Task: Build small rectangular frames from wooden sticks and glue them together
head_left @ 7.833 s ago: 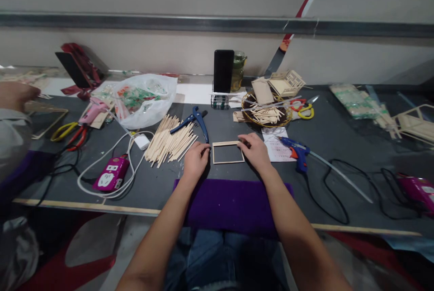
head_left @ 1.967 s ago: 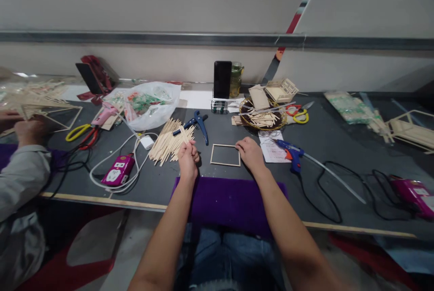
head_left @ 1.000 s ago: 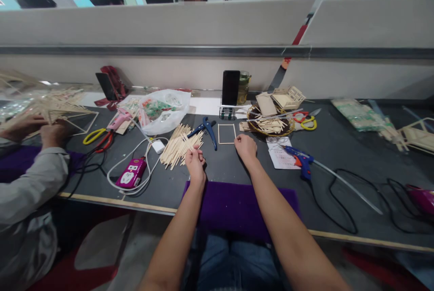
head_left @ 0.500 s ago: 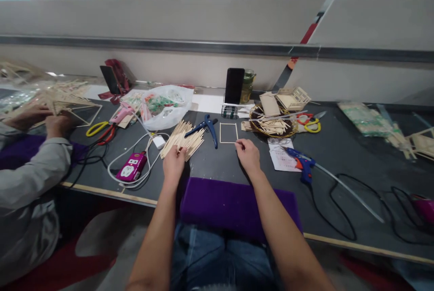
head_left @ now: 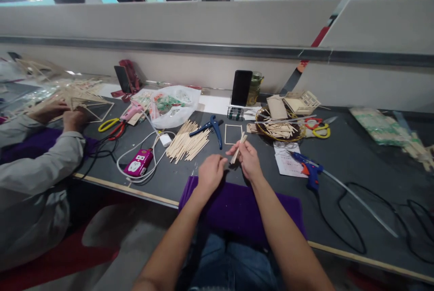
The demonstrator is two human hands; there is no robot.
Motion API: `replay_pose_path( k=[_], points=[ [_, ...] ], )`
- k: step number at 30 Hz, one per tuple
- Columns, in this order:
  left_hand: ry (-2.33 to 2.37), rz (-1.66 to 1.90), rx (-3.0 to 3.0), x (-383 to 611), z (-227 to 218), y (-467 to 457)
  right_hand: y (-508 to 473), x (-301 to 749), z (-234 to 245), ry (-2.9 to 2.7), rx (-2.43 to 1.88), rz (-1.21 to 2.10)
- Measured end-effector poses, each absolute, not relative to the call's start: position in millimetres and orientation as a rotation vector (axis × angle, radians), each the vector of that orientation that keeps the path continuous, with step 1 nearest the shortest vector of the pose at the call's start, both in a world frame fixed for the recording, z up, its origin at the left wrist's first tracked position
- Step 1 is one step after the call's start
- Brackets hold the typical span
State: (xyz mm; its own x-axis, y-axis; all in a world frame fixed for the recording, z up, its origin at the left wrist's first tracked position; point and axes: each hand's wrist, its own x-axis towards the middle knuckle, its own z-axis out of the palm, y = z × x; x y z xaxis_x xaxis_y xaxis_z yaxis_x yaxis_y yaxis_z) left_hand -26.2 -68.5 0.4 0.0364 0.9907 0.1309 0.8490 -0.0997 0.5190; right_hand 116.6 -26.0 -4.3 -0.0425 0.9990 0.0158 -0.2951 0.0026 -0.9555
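My right hand [head_left: 249,159] pinches a few thin wooden sticks [head_left: 239,147] that point up and away from me. My left hand [head_left: 210,174] is curled close beside it over the dark table [head_left: 346,155], its fingertips near the lower ends of the sticks; I cannot make out whether it grips them. A small rectangular stick frame [head_left: 233,134] lies flat just beyond both hands. A loose pile of sticks [head_left: 186,141] lies to the left, with blue cutters [head_left: 212,127] at its far side.
A purple cloth [head_left: 244,205] covers the table edge at my lap. A blue glue gun [head_left: 307,166] with a black cable lies right. A basket of sticks [head_left: 278,127], a phone [head_left: 241,88], a plastic bag [head_left: 171,105] and a pink power strip [head_left: 138,163] surround. Another person's hands [head_left: 64,114] work at far left.
My left hand left the stick pile and came over to my right hand. My right hand now holds sticks up; half a second ago it rested by the frame.
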Motion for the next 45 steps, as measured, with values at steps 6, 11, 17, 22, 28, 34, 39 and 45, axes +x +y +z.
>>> replay_pose_path(
  k=[6,11,17,22,28,34,39,45],
  points=[
    [2.142,0.522,2.325,-83,-9,-55,-17,125,-12,-0.9,-1.118,1.284],
    [2.131,0.427,2.389,-83,-21,-62,-17,123,-17,-0.973,-1.16,1.218],
    [2.085,0.506,2.346,-90,-19,-62,-16,125,-22,-1.031,-1.18,1.164],
    [2.146,0.631,2.147,-102,-11,-54,-15,126,-20,-1.006,-1.204,1.161],
    [2.284,0.507,2.039,-99,7,-26,-15,126,-20,-0.987,-1.191,1.181],
    [2.243,0.156,2.032,-98,19,-5,-14,126,-23,-0.992,-1.208,1.178],
    [2.272,0.146,1.991,-105,17,-1,-13,126,-25,-0.998,-1.199,1.177],
    [2.156,0.424,1.727,-126,17,5,-11,127,-26,-0.996,-1.213,1.165]
  ],
)
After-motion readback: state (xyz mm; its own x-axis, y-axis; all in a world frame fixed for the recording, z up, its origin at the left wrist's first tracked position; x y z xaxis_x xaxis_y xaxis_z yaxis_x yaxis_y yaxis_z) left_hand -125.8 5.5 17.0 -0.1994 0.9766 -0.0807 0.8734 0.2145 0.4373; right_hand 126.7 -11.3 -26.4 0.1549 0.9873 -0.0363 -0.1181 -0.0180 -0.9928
